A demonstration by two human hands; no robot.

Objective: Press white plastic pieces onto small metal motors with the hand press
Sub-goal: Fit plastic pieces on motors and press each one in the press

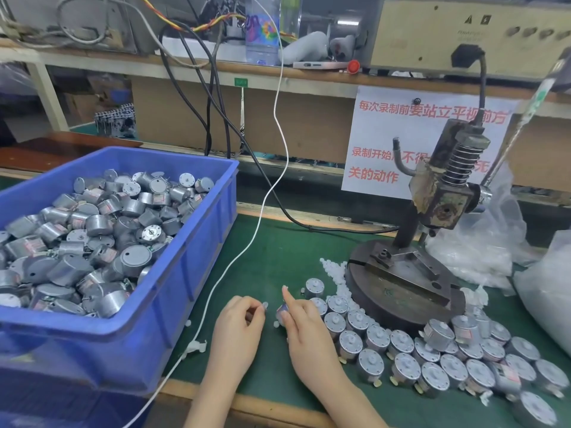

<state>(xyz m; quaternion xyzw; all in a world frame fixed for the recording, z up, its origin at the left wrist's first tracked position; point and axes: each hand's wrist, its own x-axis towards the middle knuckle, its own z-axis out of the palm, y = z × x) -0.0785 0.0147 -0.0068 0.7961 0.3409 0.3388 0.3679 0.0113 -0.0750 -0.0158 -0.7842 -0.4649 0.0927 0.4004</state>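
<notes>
Pinches a small white plastic piece (264,305) between thumb and curled fingertips of the left hand (238,329), low over the green bench mat (278,257). Grips in the right hand (304,330), just beside it, what looks like a small silver round metal motor (282,310), mostly hidden by the fingers, with the index finger straight and pointing away. Holds piece and motor close together but apart. Faces a dark, worn metal hand press (438,205) on a round base at the right, its lever running out of the top right corner and its ram tip hard to make out. Has silver motors with white caps (401,341) ranked on the mat before that base, the outermost cut off by the lower right edge, and a loose drift of white pieces (335,278) against the base. Has at the left a blue plastic crate (191,273) heaped with bare motors, its left end cut off by the frame edge. Cannot tell the contents of the clear plastic bags (494,251) at the right.
</notes>
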